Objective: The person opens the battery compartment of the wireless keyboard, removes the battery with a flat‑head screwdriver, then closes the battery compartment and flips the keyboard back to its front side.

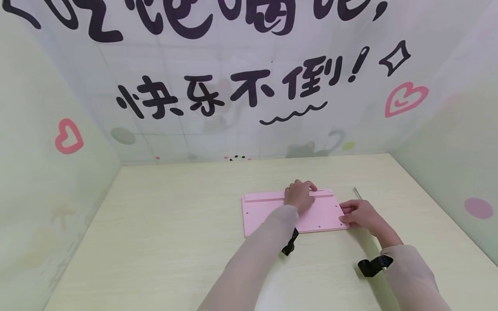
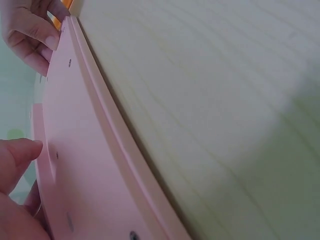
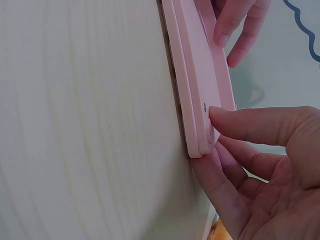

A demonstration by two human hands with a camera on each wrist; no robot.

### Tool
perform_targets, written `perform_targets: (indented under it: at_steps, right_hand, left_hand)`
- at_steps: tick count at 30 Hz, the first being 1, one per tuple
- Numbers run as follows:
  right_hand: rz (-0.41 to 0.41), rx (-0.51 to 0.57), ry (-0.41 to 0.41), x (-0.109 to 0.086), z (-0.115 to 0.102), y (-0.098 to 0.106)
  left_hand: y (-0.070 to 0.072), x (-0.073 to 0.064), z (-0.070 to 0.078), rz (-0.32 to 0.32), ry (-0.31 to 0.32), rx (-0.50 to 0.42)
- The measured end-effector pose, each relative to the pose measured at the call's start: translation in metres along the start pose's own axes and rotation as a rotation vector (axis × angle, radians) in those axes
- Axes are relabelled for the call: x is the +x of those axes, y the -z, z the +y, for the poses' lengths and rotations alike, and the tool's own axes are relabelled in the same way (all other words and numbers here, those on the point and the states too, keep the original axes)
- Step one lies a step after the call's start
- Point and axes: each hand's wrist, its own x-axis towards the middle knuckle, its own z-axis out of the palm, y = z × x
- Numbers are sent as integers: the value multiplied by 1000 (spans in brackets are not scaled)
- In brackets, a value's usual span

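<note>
A pink keyboard (image 1: pixel 260 212) lies face down on the table, its underside with small screw holes and a long raised ridge facing up. My left hand (image 1: pixel 300 195) reaches across it and grips the ridge at the far edge; the thumb (image 2: pixel 22 150) presses on the near side while the other fingers go behind. At the right end, my right hand (image 1: pixel 359 214) pinches the near corner. In the right wrist view its thumb (image 3: pixel 250 122) lies on the underside near a screw hole, with fingers beneath the edge.
Beyond the right hand a thin metal shaft (image 1: pixel 357 193) lies on the table (image 1: pixel 163 224); the hand hides its other end. Something orange (image 3: pixel 218 231) shows at the bottom of the right wrist view. White printed walls (image 1: pixel 218 138) enclose the table at back and sides.
</note>
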Motion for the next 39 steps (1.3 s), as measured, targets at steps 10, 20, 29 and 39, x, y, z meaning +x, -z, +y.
perform_targets:
  at_steps: [10,20,29,39]
  right_hand:
    - [-3,-1,0,0,-1,1]
    - [-3,-28,1,0,-5,2]
    - [-2,-32,-5,3,-3,-1]
    - [3,-32,-18,1,-5,1]
  left_hand:
    - [5,-3,4,-32,22,15]
    - [15,-3,8,-125,43,20]
    - [2,1,7,-38,88,13]
    - [-3,1,12,20,95,28]
